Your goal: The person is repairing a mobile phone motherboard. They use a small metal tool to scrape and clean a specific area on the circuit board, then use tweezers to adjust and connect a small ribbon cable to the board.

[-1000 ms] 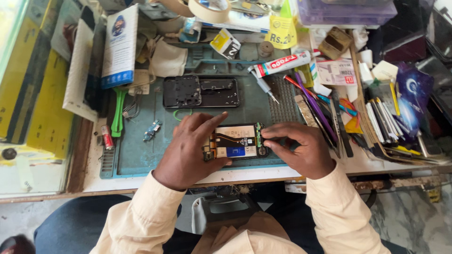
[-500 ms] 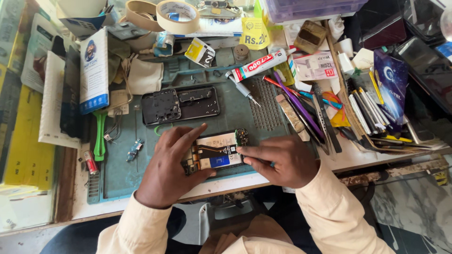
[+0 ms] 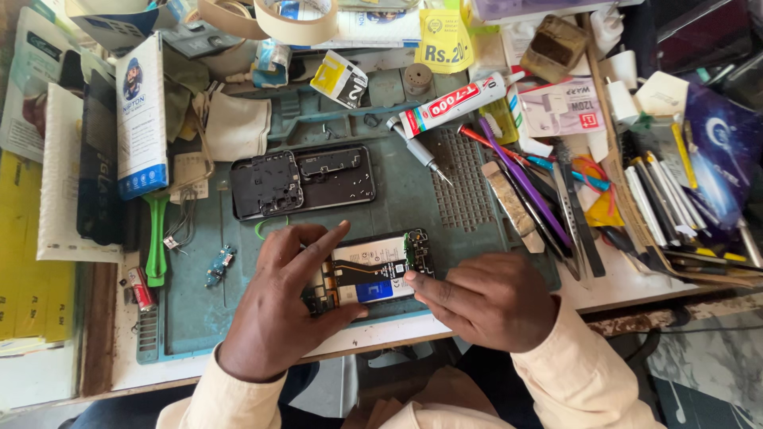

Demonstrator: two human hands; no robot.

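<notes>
Opened black smartphone [image 3: 373, 270] with exposed battery and circuit boards, lying near the front edge of the green repair mat [image 3: 413, 191], steadied by both hands.

Left hand [image 3: 274, 314] lies over the phone's left end, fingers spread and pressed flat, apparently to stop it sliding. Right hand [image 3: 489, 298] touches the right end, fingertips pressed together at the board. Just beyond lies the detached black back frame [image 3: 302, 181]; farther right, a grey screwdriver [image 3: 420, 151], white adhesive tube [image 3: 453, 103] and scattered tools [image 3: 556, 199]. Nothing obstructs the phone.

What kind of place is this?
Probably a phone repair bench: an opened phone under both hands, a bare phone frame on the green work mat, and tweezers alongside.
</notes>
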